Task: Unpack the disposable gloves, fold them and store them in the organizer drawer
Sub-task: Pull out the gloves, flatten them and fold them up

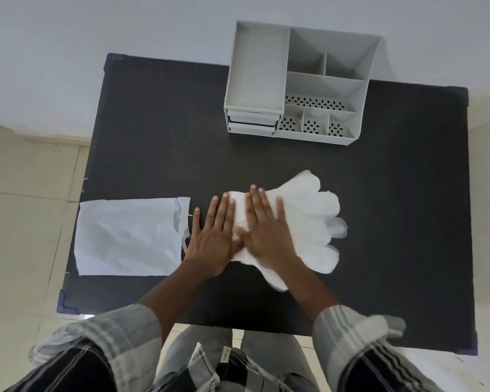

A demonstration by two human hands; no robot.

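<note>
Now the gloves (300, 222), at centre frame on the surface (393, 222), are pressed flat by both hands, left hand (212, 236) and right hand (266, 230), fingers spread open, nothing gripped; slippery film could spring back unfolded once released.

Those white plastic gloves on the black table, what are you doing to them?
A person is flattening the disposable gloves on the black table. Both hands press down on the cuff end: the left hand sits at its edge, the right hand on top. The opened white packet lies to the left. The grey organizer waits at the back, its drawers shut.
</note>
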